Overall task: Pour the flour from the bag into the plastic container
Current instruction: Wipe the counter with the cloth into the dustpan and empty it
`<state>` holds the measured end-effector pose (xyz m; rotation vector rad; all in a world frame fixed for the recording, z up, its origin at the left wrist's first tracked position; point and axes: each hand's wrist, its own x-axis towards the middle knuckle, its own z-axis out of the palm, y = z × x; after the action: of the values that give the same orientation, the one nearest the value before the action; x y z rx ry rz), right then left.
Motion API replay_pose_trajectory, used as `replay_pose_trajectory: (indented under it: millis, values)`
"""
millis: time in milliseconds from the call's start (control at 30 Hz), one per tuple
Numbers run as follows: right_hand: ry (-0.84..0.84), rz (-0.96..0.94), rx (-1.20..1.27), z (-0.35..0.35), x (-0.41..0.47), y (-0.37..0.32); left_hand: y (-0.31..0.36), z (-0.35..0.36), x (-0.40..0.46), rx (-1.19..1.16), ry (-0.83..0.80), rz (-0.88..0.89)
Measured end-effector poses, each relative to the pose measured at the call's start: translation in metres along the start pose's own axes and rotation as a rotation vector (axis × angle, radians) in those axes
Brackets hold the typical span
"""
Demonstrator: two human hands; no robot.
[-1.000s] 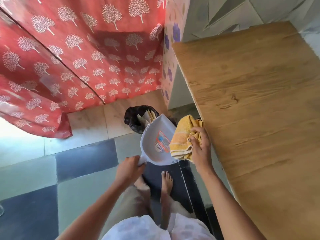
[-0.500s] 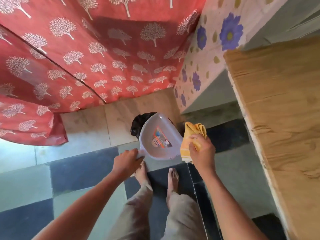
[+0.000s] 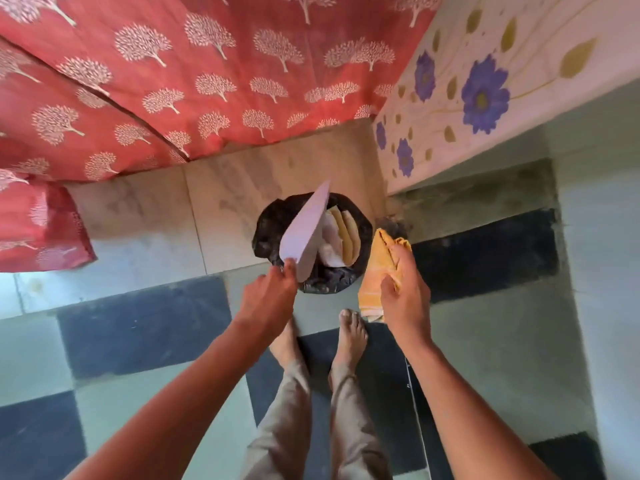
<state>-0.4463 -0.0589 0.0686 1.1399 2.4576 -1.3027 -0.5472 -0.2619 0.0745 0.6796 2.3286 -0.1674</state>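
My left hand (image 3: 268,296) grips the handle of a pale lilac plastic dustpan (image 3: 304,233), which is tilted on edge over a black-lined bin (image 3: 277,220) on the floor. Paper and tan scraps lie inside the bin. My right hand (image 3: 403,289) holds a folded yellow-orange cloth (image 3: 377,261) just right of the bin. No flour bag or plastic container shows in this view.
A red tree-print curtain (image 3: 207,81) hangs behind the bin. A floral-tiled wall (image 3: 467,98) stands at the right with a recess below it. My bare feet (image 3: 349,334) stand on black and green floor tiles just before the bin.
The dustpan has turned from face-up to steeply on edge over the bin. The view has swung left, so the wooden table has left the frame. The cloth has come away from the pan.
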Motion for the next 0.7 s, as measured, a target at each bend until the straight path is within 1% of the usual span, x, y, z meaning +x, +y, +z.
replay_pose_trajectory:
  millis: [100, 167, 267, 400, 467, 533, 633, 700]
  values:
    - [-0.021, 0.011, 0.013, 0.001, -0.003, 0.007, 0.016, 0.001, -0.01, 0.095, 0.053, -0.037]
    - [-0.026, 0.038, 0.013, -0.001, -0.005, 0.011, 0.019, -0.001, -0.013, 0.123, 0.044, -0.062]
    - [-0.023, 0.052, 0.027, -0.005, -0.009, 0.009, 0.02, 0.004, -0.016, 0.145, 0.047, -0.064]
    - [-0.016, 0.066, 0.062, -0.007, -0.01, 0.005, 0.024, 0.009, -0.027, 0.135, 0.113, -0.021]
    - [-0.022, 0.067, 0.076, -0.007, -0.011, 0.002, 0.021, 0.007, -0.03, 0.126, 0.114, -0.028]
    - [-0.02, 0.074, 0.087, -0.007, -0.013, -0.001, 0.017, 0.003, -0.029, 0.039, 0.131, -0.038]
    - [-0.013, 0.075, 0.104, -0.006, -0.016, -0.005, 0.005, 0.001, -0.027, -0.299, 0.176, -0.129]
    - [-0.012, 0.089, 0.119, -0.007, -0.02, -0.008, -0.004, 0.002, -0.035, -0.463, 0.239, -0.166]
